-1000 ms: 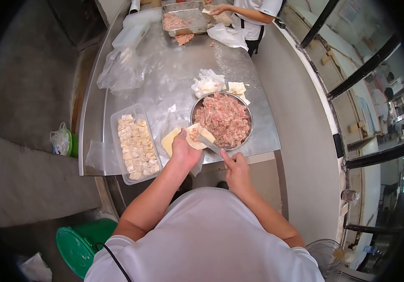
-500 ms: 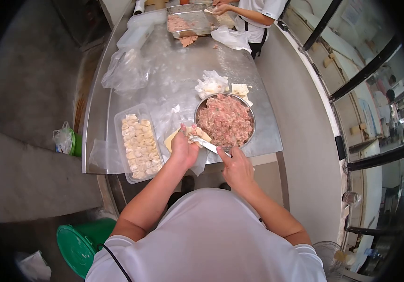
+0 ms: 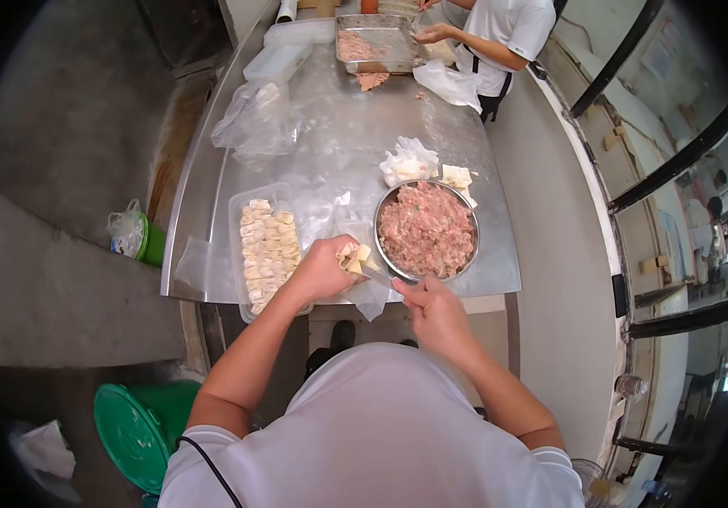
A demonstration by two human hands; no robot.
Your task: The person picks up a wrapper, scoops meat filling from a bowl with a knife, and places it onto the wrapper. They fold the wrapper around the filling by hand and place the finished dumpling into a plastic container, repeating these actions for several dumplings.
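My left hand [image 3: 320, 269] is closed around a pale yellow wonton wrapper [image 3: 354, 256], which is gathered up with its corners folded. A thin flat spatula [image 3: 377, 274] is gripped in my right hand [image 3: 434, 310], its blade tip against the wrapper. Whatever filling sits inside the wrapper is mostly hidden. Right of my hands, a round metal bowl [image 3: 476, 245] is heaped with pink minced meat [image 3: 427, 224]. On the left, rows of folded wontons [image 3: 267, 245] fill a clear plastic container [image 3: 238, 222].
Behind the bowl lie a crumpled white bag [image 3: 409, 161] and a few stacked wrappers [image 3: 457, 176]. Plastic bags [image 3: 258, 121] and clear lids [image 3: 279, 61] rest along the left side of the steel table [image 3: 347, 114]. Across it, another person [image 3: 512, 30] works beside a meat tray [image 3: 375, 66].
My left hand has turned and closed, gathering the wrapper that lay open on it. The spatula has shifted from on top of the filling to the wrapper's edge. The camera view has shifted.
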